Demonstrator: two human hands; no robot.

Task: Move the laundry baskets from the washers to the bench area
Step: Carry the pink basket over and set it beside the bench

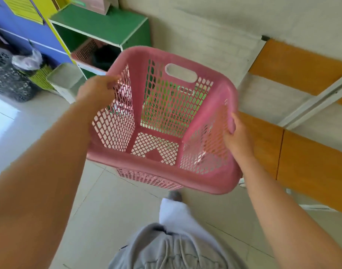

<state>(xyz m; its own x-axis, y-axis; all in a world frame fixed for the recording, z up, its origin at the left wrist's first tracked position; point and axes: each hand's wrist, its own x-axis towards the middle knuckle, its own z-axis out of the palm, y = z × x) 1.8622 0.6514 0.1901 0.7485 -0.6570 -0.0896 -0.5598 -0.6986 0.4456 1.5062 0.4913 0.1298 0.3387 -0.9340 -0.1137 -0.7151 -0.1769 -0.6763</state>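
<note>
I hold an empty pink mesh laundry basket [162,167] in the air in front of me, above the tiled floor. My left hand [97,90] grips its left rim, fingers curled through the mesh. On the opposite side, my right hand [237,136] clasps the right rim. The basket tilts slightly toward me, so I see its open inside and bottom. A second pink basket [82,53] with dark cloth in it sits in the green shelf unit [100,26] ahead on the left. A wooden bench [305,162] runs along the right wall.
A black patterned bin [7,82] with a plastic bag stands at the far left. A small white bin [67,80] sits on the floor by the green shelf. Blue and yellow cabinets [20,22] fill the upper left. My leg and grey clothing show below.
</note>
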